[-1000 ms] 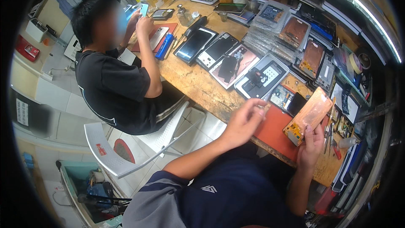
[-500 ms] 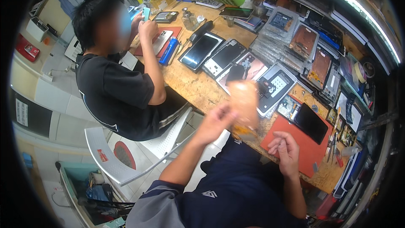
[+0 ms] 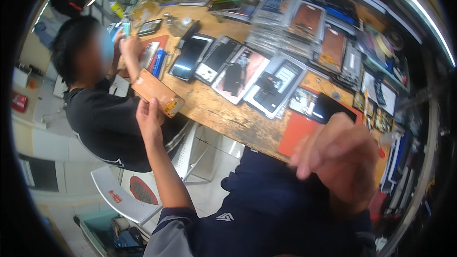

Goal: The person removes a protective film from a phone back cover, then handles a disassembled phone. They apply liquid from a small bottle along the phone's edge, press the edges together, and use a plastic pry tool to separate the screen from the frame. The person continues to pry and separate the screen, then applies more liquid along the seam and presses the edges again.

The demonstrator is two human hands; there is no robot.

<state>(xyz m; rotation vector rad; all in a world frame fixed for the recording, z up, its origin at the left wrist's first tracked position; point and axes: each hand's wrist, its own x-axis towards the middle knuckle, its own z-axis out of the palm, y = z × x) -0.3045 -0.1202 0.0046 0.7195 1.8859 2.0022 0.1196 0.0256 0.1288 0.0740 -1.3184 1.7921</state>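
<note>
My left hand pinches the lower edge of a phone screen panel, its copper-coloured back up and a yellow flex cable at one corner. It is held in the air by the table's near edge, in front of the co-worker. My right hand is raised over the orange mat; motion blurs its bent fingers, and nothing shows in them. Beyond that hand, an opened phone with a bare circuit board and a black screen lie on the mat, partly hidden.
A co-worker sits at left, holding a light-blue phone. Along the wooden table lie several tablets and phones, such as a white-framed tablet. Bagged panels are stacked behind them. A white chair stands at lower left.
My left hand has carried the panel leftward, toward the co-worker. My right hand has risen from beside the mat and looks nearer. The whole view has shifted, moving the table leftward in the picture.
</note>
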